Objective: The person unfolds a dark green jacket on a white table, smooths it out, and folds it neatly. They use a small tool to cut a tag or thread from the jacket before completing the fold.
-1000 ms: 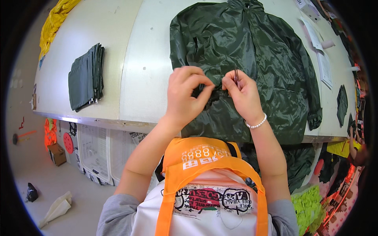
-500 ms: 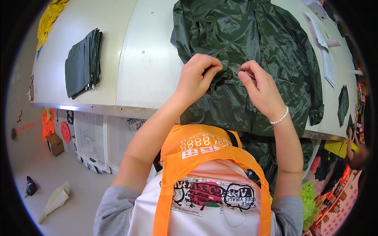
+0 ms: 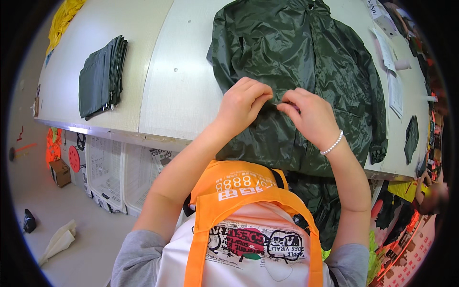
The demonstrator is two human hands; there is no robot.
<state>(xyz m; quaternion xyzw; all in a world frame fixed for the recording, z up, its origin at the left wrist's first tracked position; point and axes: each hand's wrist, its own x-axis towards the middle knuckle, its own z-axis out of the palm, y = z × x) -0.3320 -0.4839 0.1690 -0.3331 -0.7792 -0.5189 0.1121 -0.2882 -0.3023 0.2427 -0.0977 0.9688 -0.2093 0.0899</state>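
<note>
Dark green jacket (image 3: 301, 67), glossy and creased, is lying spread on the pale desk (image 3: 184, 91) before the person, its collar pointing toward the far side and its hem reaching the near edge. The left hand (image 3: 244, 107) is pinching thumb and fingertips together on the jacket's fabric, left of the front placket. Just beside it, the right hand (image 3: 311, 115) is clamping thumb and fingers on a slim tool (image 3: 275, 104), which is mostly hiding behind the fingers, a pale tip showing toward the left hand. A beaded white bracelet (image 3: 333, 144) is circling the right wrist. Well apart to the left, a folded stack of dark green fabric (image 3: 100, 79) is resting on the desk, with yellow cloth (image 3: 62, 24) lying beyond it. To the right of the jacket, paper sheets (image 3: 394, 91) are lying near a small dark green piece (image 3: 411, 138). The person is wearing an orange apron (image 3: 234, 184) over a printed white shirt (image 3: 244, 265).
</note>
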